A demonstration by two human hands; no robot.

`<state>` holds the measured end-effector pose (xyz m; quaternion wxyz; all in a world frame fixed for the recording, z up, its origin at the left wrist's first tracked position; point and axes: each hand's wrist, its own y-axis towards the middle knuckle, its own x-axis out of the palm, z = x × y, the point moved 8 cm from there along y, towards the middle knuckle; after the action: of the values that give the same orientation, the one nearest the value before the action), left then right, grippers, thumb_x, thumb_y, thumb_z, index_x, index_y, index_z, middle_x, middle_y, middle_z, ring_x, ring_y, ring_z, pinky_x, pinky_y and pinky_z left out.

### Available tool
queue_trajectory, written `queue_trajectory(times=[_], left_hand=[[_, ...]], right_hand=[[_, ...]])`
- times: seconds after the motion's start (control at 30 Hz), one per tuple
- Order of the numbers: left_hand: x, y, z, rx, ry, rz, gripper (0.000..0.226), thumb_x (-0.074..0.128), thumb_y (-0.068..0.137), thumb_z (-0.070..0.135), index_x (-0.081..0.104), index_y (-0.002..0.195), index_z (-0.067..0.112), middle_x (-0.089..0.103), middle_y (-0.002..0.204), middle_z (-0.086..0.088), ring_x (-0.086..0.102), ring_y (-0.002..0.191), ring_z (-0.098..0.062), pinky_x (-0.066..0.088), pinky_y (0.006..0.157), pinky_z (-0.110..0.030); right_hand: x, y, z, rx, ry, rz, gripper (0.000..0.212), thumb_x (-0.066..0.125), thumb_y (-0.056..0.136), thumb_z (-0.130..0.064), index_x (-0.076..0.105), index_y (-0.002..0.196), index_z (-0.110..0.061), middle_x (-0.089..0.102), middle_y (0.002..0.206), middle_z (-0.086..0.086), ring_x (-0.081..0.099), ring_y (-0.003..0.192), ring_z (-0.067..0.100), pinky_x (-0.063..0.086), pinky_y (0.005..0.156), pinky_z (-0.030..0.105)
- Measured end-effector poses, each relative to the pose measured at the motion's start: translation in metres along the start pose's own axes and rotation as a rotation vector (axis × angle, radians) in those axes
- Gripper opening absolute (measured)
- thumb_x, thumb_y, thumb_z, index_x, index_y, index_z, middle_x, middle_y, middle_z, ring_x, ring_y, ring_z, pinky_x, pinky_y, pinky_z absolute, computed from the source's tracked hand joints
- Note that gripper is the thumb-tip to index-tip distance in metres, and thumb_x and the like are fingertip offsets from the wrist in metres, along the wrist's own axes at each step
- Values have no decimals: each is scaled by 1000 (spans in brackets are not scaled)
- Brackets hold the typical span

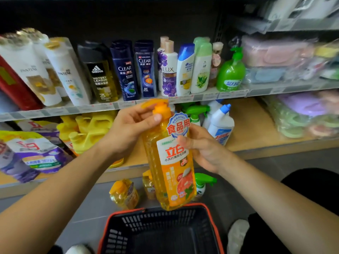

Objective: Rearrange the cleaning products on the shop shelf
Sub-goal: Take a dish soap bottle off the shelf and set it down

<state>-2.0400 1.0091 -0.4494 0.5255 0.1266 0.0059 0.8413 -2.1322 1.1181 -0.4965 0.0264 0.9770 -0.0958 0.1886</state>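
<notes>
Head view: holds a tall dish soap bottle (170, 162) in mid-air, before the front edge of the lower shelf (256, 129) and above the far rim of a basket (146, 219). Tilts it slightly, base toward the basket, pump cap (161, 109) level with the front edge of the upper shelf (55, 111).

Curls the left hand (132, 129) round the neck just under the cap, thumb tip pressed flat against the plastic. Wraps the right hand (203, 149) round the bottle's right shoulder, thumb lying on the front label.

Shows on the bottle clear ribbed plastic full of orange-yellow liquid, a slim flat-sided body, an opaque orange cap, a glossy white-and-orange label with red characters, and a scalloped blue-edged tag at the neck.

Shows in the basket a black plastic lattice with a red rim, set on smooth grey floor. Beside it on the floor, squat orange bottles (124, 193) and a white spray bottle (201, 184) with a green trigger.

On the lower shelf, bare pale wood: yellow handled jugs (88, 131) and soft printed pouches (33, 153) toward the left end, and a white angled-neck bottle (220, 123) with a blue cap behind the right hand. On the upper shelf, upright shampoo bottles (124, 70) in a row along the front edge, ending in a rounded green pump bottle (231, 72).
</notes>
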Motion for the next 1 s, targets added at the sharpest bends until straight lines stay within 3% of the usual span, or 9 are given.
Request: queue_trajectory(times=[0.13,0.2,0.3,0.47,0.57,0.67,0.87,1.0], left_hand=[[-8,-2,-5,9,-6,111,21,71,79,14,79,98,12,79,95,-12,76,85,-22,62,73,-31],[-10,-3,-7,12,13,147,21,70,78,13,79,97,10,79,92,-11,76,82,-20,62,72,-30],[-13,-4,-10,28,27,190,39,72,76,13,71,113,0,79,95,-11,76,85,-20,62,78,-33],[-23,-6,2,93,168,270,54,85,62,24,71,113,17,79,93,-8,75,89,-23,62,83,-36],[-25,-6,6,102,330,259,45,84,64,24,71,106,12,79,89,-4,75,83,-18,62,77,-28],[-25,-6,6,67,468,218,36,83,66,29,73,97,14,79,86,1,74,81,-13,60,71,-22],[-18,-8,11,140,835,162,32,82,71,43,75,96,25,75,90,6,73,84,-14,61,72,-37],[-17,-8,12,154,902,102,26,83,78,33,75,100,21,75,94,4,71,87,-14,58,75,-41]], right_hand=[[-3,1,0,-62,-113,79,44,80,78,-16,67,121,-17,69,122,15,65,115,31,53,97,42],[-7,0,-1,-98,-233,163,54,78,79,-14,62,130,-16,70,122,12,65,117,29,52,99,44],[-14,-2,-6,-137,-398,276,71,85,75,-13,56,139,-18,71,122,6,64,118,24,51,103,47],[-13,-5,-17,-218,-616,318,77,89,72,-20,55,141,-22,73,118,-3,67,111,9,54,96,32],[-12,-6,-19,-243,-777,334,83,91,68,-32,53,141,-27,66,123,-3,63,116,11,51,100,39],[-9,-9,-20,-269,-953,344,85,91,65,-42,53,140,-34,58,113,-5,59,110,9,51,96,40],[-9,-7,-15,-299,-1094,314,80,90,65,-41,55,137,-37,52,105,-6,56,103,11,50,91,40],[-9,-4,-8,-282,-1047,271,79,90,65,-39,57,136,-37,56,109,-6,59,106,11,51,93,42]])
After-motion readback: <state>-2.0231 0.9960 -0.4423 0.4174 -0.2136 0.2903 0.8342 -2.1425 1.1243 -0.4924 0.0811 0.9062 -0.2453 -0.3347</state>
